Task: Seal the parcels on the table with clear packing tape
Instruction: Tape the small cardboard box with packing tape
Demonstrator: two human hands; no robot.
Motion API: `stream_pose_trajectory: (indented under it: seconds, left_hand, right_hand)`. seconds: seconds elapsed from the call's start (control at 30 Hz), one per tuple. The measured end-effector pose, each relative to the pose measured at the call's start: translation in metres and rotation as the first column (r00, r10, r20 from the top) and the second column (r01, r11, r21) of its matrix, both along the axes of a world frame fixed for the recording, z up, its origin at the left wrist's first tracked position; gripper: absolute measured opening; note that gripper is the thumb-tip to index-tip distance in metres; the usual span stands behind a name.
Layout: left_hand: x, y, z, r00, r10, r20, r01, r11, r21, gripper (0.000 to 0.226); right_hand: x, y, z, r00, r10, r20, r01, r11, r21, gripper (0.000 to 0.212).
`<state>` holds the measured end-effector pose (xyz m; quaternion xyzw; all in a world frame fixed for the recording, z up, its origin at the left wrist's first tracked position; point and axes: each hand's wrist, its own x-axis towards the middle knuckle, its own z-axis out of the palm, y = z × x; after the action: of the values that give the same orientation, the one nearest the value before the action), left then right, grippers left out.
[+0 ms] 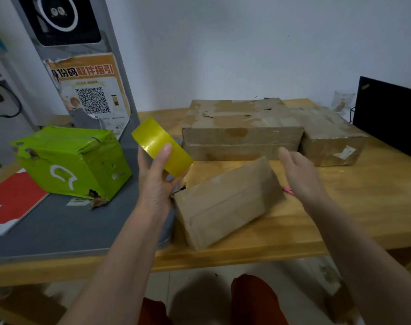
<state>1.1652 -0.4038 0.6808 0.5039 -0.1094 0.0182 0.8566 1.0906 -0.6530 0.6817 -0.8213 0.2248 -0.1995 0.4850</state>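
Observation:
My left hand (156,177) grips a yellowish roll of packing tape (161,146), held up above the table's middle. A small brown cardboard parcel (228,202) lies tilted on the wooden table (352,207) just right of that hand. My right hand (298,170) hovers with its fingers straight above the parcel's right end and holds nothing. Behind it lie a wide flat brown box (242,132) and a tape-wrapped brown box (331,137). A green plastic-wrapped parcel (73,160) sits at the left on a grey base (71,226).
A grey kiosk post with a QR-code poster (92,90) rises at the back left. A red booklet (10,202) lies at the far left. A black laptop screen (389,116) stands at the right edge, a pink pen (287,190) peeks out by my right wrist.

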Motion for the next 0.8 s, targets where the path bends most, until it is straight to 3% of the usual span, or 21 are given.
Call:
stream_pose_trajectory:
  seconds: [0.03, 0.1, 0.17, 0.3, 0.43, 0.53, 0.6, 0.63, 0.7, 0.77, 0.8]
  left_hand:
    - [0.000, 0.000, -0.001, 1.000, 0.020, -0.018, -0.020, 1.000, -0.020, 0.092]
    - [0.002, -0.001, -0.001, 0.997, 0.055, -0.048, -0.058, 0.997, -0.048, 0.094]
    - [0.003, -0.003, -0.002, 0.994, 0.088, -0.071, -0.092, 0.994, -0.064, 0.091]
    - [0.006, -0.006, -0.011, 0.987, 0.125, -0.099, -0.135, 0.986, -0.102, 0.081]
    - [0.007, -0.015, -0.019, 0.971, 0.090, -0.223, -0.131, 0.976, -0.175, 0.101]
    - [0.005, -0.024, -0.023, 0.965, 0.061, -0.256, -0.107, 0.980, -0.170, 0.100]
    - [0.005, -0.027, -0.027, 0.960, 0.045, -0.278, -0.096, 0.980, -0.172, 0.092]
    - [0.006, -0.027, -0.029, 0.959, 0.037, -0.281, -0.088, 0.981, -0.171, 0.089]
    - [0.008, -0.025, -0.031, 0.963, 0.019, -0.268, -0.063, 0.986, -0.156, 0.084]
    - [0.008, -0.023, -0.033, 0.967, 0.013, -0.254, -0.045, 0.991, -0.123, 0.081]
    - [0.007, -0.023, -0.034, 0.967, 0.010, -0.254, -0.038, 0.993, -0.108, 0.081]
  right_hand:
    - [-0.003, 0.010, 0.002, 0.994, 0.109, 0.026, -0.107, 0.990, -0.091, 0.064]
    - [-0.006, 0.029, -0.002, 0.940, 0.310, -0.141, -0.334, 0.922, -0.194, 0.090]
    - [-0.003, 0.038, -0.009, 0.913, 0.318, -0.256, -0.378, 0.896, -0.234, 0.107]
    - [0.000, 0.034, -0.005, 0.930, 0.247, -0.270, -0.305, 0.931, -0.199, 0.092]
    - [-0.004, 0.029, -0.006, 0.936, 0.119, -0.332, -0.228, 0.923, -0.310, 0.073]
    - [-0.010, 0.042, -0.018, 0.964, 0.030, -0.263, -0.170, 0.832, -0.529, 0.062]
    - [-0.014, 0.051, -0.020, 0.955, 0.138, -0.261, -0.274, 0.745, -0.608, 0.078]
    - [-0.016, 0.053, -0.017, 0.912, 0.249, -0.327, -0.402, 0.705, -0.584, 0.091]
    - [-0.019, 0.053, -0.001, 0.719, 0.457, -0.524, -0.687, 0.579, -0.439, 0.112]
    - [-0.019, 0.053, 0.015, 0.517, 0.505, -0.691, -0.847, 0.419, -0.327, 0.122]
    - [-0.015, 0.054, 0.020, 0.469, 0.482, -0.740, -0.876, 0.362, -0.320, 0.125]
